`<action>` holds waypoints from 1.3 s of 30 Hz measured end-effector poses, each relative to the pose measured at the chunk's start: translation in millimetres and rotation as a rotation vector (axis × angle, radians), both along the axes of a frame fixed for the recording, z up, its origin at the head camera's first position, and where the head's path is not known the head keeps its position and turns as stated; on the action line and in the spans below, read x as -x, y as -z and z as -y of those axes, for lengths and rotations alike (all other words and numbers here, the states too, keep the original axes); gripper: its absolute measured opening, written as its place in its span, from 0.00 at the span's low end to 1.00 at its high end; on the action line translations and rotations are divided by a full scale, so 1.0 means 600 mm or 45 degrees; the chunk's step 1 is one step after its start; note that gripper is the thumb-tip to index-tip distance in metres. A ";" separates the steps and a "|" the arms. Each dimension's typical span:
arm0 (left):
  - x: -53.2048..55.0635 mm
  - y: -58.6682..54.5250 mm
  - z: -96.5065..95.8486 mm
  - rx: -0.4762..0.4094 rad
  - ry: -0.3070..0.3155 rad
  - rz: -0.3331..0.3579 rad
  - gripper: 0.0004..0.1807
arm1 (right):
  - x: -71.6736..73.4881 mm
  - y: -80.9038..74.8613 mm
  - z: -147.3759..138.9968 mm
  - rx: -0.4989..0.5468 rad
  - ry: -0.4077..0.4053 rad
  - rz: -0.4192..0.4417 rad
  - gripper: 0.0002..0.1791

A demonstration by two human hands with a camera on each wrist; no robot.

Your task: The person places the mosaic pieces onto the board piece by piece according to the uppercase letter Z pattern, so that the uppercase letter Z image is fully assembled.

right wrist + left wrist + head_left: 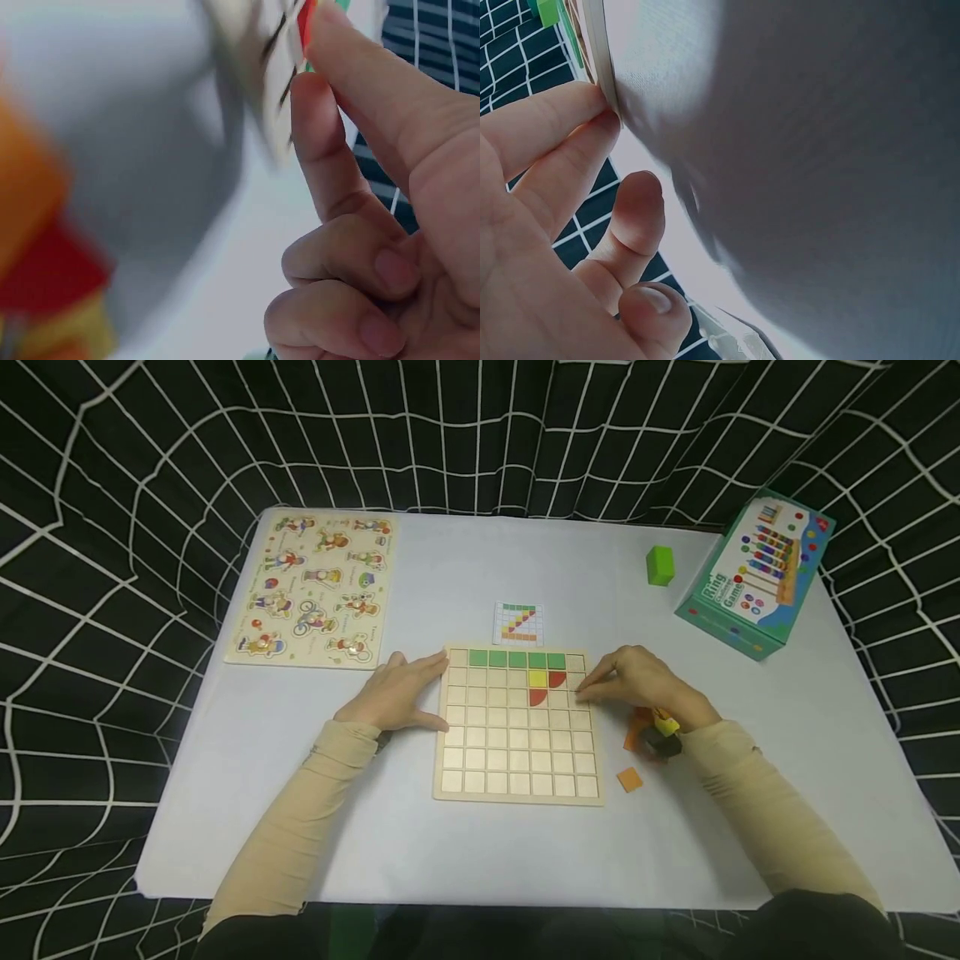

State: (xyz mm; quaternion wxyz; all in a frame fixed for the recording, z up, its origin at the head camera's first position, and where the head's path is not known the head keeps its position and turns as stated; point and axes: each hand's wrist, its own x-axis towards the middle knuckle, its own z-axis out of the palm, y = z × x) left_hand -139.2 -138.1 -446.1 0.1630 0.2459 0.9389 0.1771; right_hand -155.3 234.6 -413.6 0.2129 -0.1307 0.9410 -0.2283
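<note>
A wooden grid board [519,800] lies at the middle of the table, with a row of green square tiles [517,659] along its top. Below them sit a yellow square tile [537,678] and two red quarter-round tiles [537,697]. My left hand [393,693] rests against the board's left edge, thumb and fingers spread; in the left wrist view two fingertips [609,120] touch the rim. Over the board's right column is my right hand [633,677], thumb and index finger stretched out with a gap between them, other fingers curled in. No tile shows between those fingertips.
A small pattern card [518,623] lies above the board. Loose tiles, including an orange square [629,779], and a dark piece [662,743] lie by the right wrist. A picture puzzle board [311,589] is at left; a green block [660,566] and a ring game box [757,575] at right.
</note>
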 end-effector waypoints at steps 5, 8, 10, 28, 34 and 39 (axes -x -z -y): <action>0.000 -0.002 0.000 0.004 -0.002 0.009 0.58 | 0.005 -0.013 -0.055 -0.132 0.106 0.104 0.13; 0.000 -0.004 0.000 0.003 -0.005 0.008 0.58 | 0.004 -0.018 -0.084 -0.179 0.172 0.148 0.15; 0.000 -0.004 0.000 0.004 -0.006 0.005 0.58 | 0.001 -0.019 -0.099 -0.195 0.206 0.169 0.16; -0.001 -0.001 -0.003 0.005 -0.005 0.015 0.58 | -0.020 -0.013 -0.131 -0.267 0.184 0.199 0.23; -0.002 -0.001 -0.003 0.004 -0.004 0.008 0.58 | -0.022 -0.021 -0.133 -0.391 0.206 0.185 0.21; -0.001 -0.001 -0.002 0.001 -0.007 0.010 0.57 | -0.022 -0.023 -0.124 -0.388 0.185 0.221 0.20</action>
